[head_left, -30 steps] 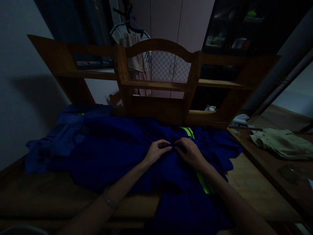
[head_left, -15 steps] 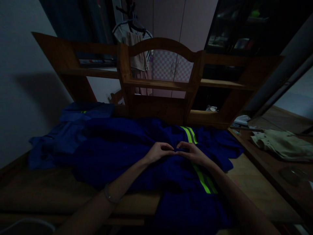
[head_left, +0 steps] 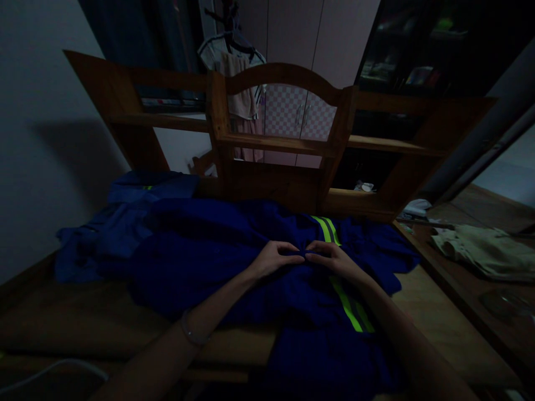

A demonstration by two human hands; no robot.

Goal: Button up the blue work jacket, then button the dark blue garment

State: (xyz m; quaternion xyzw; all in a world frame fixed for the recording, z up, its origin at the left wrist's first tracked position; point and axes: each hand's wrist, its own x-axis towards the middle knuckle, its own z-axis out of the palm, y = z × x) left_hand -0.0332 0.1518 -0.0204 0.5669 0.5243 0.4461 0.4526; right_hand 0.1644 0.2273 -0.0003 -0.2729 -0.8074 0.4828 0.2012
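Observation:
A dark blue work jacket (head_left: pixel 200 256) lies spread across the wooden surface, with yellow-green and grey reflective bands (head_left: pixel 350 305) on its right part. My left hand (head_left: pixel 271 260) pinches the jacket's fabric near its middle, thumb and fingers closed on a fold. Facing it, with fingertips almost touching, my right hand (head_left: pixel 336 262) pinches the same spot beside the band. Whether a button or another fastener sits between the fingertips is too dark and small to make out. A bracelet (head_left: pixel 194 333) circles my left forearm.
Lighter blue clothing (head_left: pixel 98 239) is bunched at the left by the wall. Behind the jacket rises a wooden shelf frame (head_left: pixel 276 147). To the right, folded pale cloth (head_left: pixel 485 250) and a glass object (head_left: pixel 504 303) rest on a brown table. A white cable (head_left: pixel 62 363) runs at lower left.
The thumbs and fingers of both hands have drawn tighter together on the fabric. The whole view has shifted slightly; the jacket lies as before.

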